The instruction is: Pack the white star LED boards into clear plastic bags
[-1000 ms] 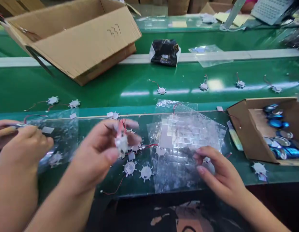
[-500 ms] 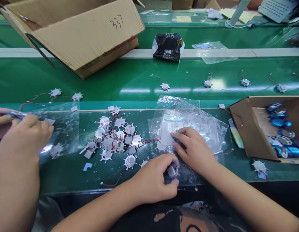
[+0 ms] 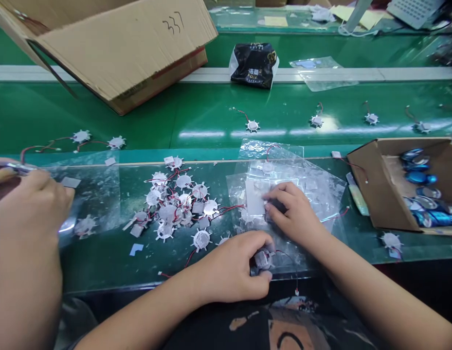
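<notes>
Disc (image 3: 263, 259) held over clear bags (image 3: 326, 183).
It is clamped by fingers of the left hand (image 3: 236, 267); a sheet (image 3: 254, 200) is met by the right hand (image 3: 297, 212), whether pinched cannot be told.

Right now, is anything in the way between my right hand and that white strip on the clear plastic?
Nothing visible: your right hand is at the right edge of the white strip. Your left hand, curled around a spoked white part, sits nearer your body, not between them.
</notes>
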Tool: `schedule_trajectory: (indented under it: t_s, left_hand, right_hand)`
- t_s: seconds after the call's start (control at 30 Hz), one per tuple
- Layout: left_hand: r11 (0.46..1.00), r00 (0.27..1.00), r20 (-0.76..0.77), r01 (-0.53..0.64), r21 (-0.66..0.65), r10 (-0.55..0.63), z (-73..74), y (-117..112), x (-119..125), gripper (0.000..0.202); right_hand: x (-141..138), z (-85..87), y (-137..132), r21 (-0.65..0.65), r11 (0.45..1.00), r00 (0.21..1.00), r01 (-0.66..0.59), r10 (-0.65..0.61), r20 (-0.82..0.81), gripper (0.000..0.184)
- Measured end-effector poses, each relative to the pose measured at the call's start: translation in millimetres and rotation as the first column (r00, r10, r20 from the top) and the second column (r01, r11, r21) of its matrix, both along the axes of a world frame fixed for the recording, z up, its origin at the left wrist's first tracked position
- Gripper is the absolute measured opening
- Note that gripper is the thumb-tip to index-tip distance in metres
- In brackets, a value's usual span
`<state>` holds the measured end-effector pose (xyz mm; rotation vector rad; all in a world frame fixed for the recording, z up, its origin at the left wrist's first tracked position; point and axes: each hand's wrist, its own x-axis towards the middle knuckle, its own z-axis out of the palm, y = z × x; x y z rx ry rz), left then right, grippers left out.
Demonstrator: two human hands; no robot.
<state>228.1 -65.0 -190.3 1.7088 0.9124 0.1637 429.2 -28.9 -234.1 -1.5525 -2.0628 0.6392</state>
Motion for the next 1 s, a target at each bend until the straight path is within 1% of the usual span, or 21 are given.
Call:
schedule_trajectory:
  t_s: [0.07,0.13,0.23,0.33,0.47,0.57,0.7,0.73,0.83,0.87,1.0]
  left_hand:
    - [1.0,1.0,-0.003,0.006,0.015,-0.006,-1.4,-1,1,0.028]
    - [1.0,1.0,-0.025,0.0,0.027,0.0,-2.8,-1,5,0.028]
    - [1.0,0.999,-0.035,-0.003,0.031,0.004,-4.4,1,16,0.024]
    - [0.998,1.0,-0.011,-0.013,0.056,0.013,-7.7,0,26,0.024]
    - [0.989,1.0,-0.012,-0.022,0.149,0.024,-14.1,-5,31,0.027]
    - [0.985,0.999,-0.022,-0.023,0.169,0.027,-17.0,-8,30,0.028]
    - [0.981,0.999,-0.025,-0.029,0.193,0.035,-18.2,-8,29,0.029]
    - [0.98,0.999,-0.025,-0.029,0.196,0.034,-18.4,-8,28,0.03]
    - [0.977,0.999,-0.028,-0.028,0.212,0.035,-18.8,-7,28,0.032]
    - [0.975,0.999,-0.031,-0.026,0.219,0.034,-19.1,-7,28,0.032]
    - [0.971,0.999,-0.032,-0.022,0.239,0.03,-21.1,-7,28,0.031]
  right_hand:
    - [-1,-0.3,1,-0.006,1.0,1.0,0.007,-0.007,0.022,0.03]
    - [0,-1.1,4,0.002,1.0,0.998,-0.002,0.002,0.063,0.029]
    - [3,0.6,11,0.016,0.997,0.992,-0.079,0.077,0.104,0.024]
    - [5,9.6,20,-0.038,0.984,0.969,-0.175,0.179,0.171,0.024]
    - [-2,23.6,28,-0.134,0.972,0.93,-0.195,0.226,0.29,0.027]
    - [-8,26.0,29,-0.172,0.967,0.937,-0.186,0.227,0.264,0.026]
    - [-6,23.2,30,-0.186,0.965,0.95,-0.186,0.224,0.215,0.02]
    - [-4,22.7,29,-0.184,0.964,0.951,-0.191,0.228,0.208,0.023]
    - [-1,21.7,26,-0.162,0.964,0.955,-0.211,0.238,0.174,0.039]
    - [-1,21.6,25,-0.15,0.964,0.956,-0.218,0.242,0.166,0.039]
    - [-2,23.0,23,-0.122,0.964,0.95,-0.237,0.257,0.178,0.026]
